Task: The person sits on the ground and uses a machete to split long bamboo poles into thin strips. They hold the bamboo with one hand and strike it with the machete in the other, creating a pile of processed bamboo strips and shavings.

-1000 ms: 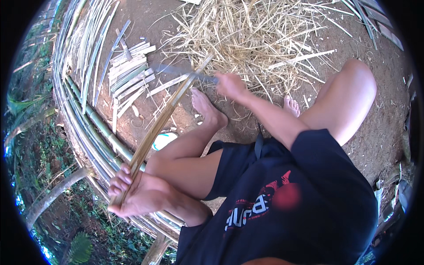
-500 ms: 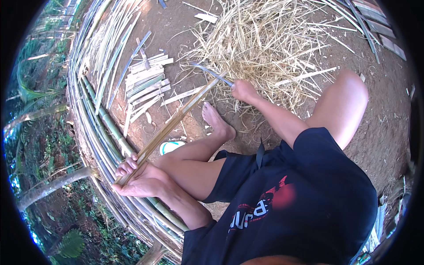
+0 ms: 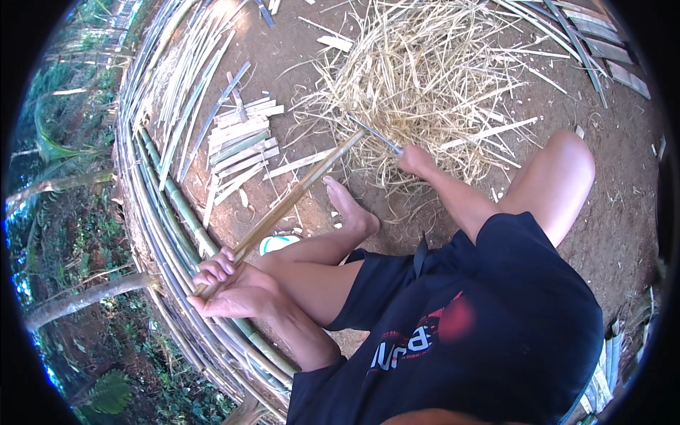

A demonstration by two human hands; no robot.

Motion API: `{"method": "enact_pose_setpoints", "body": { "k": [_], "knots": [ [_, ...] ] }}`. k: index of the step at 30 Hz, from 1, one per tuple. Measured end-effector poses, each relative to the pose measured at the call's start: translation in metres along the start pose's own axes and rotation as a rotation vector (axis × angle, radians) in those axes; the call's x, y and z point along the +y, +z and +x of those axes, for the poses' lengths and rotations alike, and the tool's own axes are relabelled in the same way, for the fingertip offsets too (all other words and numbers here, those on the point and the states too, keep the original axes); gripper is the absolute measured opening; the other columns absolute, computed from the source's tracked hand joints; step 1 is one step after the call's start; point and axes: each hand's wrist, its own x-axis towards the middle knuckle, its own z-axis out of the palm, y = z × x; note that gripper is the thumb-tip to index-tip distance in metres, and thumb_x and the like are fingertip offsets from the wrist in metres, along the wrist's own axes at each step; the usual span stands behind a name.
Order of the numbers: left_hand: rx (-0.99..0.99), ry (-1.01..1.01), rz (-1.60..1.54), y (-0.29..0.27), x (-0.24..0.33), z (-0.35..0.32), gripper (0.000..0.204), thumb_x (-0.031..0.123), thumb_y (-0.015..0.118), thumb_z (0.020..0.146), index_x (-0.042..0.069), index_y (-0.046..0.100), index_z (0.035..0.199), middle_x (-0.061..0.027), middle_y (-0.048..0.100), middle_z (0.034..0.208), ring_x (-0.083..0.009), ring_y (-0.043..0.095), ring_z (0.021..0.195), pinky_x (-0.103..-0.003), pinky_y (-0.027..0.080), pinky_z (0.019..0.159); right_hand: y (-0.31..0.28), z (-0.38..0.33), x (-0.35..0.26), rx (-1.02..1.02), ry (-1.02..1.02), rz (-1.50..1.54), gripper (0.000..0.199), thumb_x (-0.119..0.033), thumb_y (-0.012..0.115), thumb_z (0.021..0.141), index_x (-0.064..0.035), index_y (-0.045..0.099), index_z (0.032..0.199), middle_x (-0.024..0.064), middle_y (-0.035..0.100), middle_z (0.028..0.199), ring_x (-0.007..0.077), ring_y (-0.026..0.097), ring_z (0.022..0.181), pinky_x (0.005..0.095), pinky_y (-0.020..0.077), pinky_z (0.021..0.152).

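Bamboo strip (image 3: 297,195), long and tan, slants from the near left up toward the far middle, above the bare dirt ground (image 3: 623,212). Its near end is clasped in the left hand (image 3: 230,287), fingers curled around it beside the person's bent knee. At the strip's far end the right hand (image 3: 414,159) is clenched on the handle of a knife (image 3: 375,134), whose blade lies against the strip's tip. Just beyond lies a heap of pale shavings (image 3: 432,71). Short cut slats (image 3: 241,138) lie on the ground to the left, and long bamboo poles (image 3: 152,177) curve along the left edge. A bare foot (image 3: 350,209) rests under the strip.
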Motion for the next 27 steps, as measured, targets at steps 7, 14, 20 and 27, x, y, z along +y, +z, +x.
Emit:
{"method": "enact_pose_setpoints", "body": {
  "k": [7, 14, 20, 27],
  "knots": [
    [0.03, -0.067, -0.02, -0.009, 0.004, 0.006, 0.04, 0.041, 0.04, 0.098, 0.012, 0.043, 0.07, -0.0007, 0.038, 0.06, -0.0128, 0.038, 0.055, -0.03, 0.036, 0.06, 0.028, -0.004, -0.004, 0.118, 0.106, 0.076, 0.031, -0.018, 0.061, 0.082, -0.0019, 0.065, 0.108, 0.0219, 0.069, 0.095, 0.0353, 0.068, 0.089, 0.0444, 0.053, 0.082],
    [-0.24, -0.146, -0.094, -0.018, 0.018, 0.003, 0.052, 0.049, 0.035, 0.098, 0.012, 0.043, 0.061, -0.0008, 0.035, 0.052, -0.0137, 0.034, 0.047, -0.031, 0.033, 0.056, 0.001, -0.006, -0.028, -0.075, 0.132, 0.295, 0.024, -0.016, 0.056, 0.081, 0.0, 0.069, 0.093, 0.0188, 0.068, 0.08, 0.0288, 0.068, 0.075, 0.0413, 0.0522, 0.07],
    [-0.561, -0.159, -0.092, -0.032, 0.018, -0.01, 0.054, 0.049, 0.037, 0.095, 0.014, 0.041, 0.053, 0.0002, 0.034, 0.044, -0.0133, 0.033, 0.04, -0.031, 0.035, 0.053, -0.009, -0.095, -0.12, 0.041, -0.289, 0.364, 0.031, -0.016, 0.053, 0.082, 0.0018, 0.063, 0.106, 0.0129, 0.061, 0.063, 0.0219, 0.062, 0.056, 0.0365, 0.0476, 0.052],
    [-0.591, -0.147, -0.117, -0.025, 0.017, -0.017, 0.049, 0.044, 0.04, 0.091, 0.012, 0.044, 0.054, -0.0005, 0.035, 0.043, -0.0133, 0.033, 0.037, -0.032, 0.037, 0.053, 0.0, -0.163, -0.133, 0.241, -0.82, 0.404, 0.013, -0.013, 0.06, 0.08, -0.004, 0.052, 0.076, 0.0102, 0.046, 0.05, 0.0215, 0.051, 0.044, 0.0397, 0.0375, 0.046]
  ]
}}
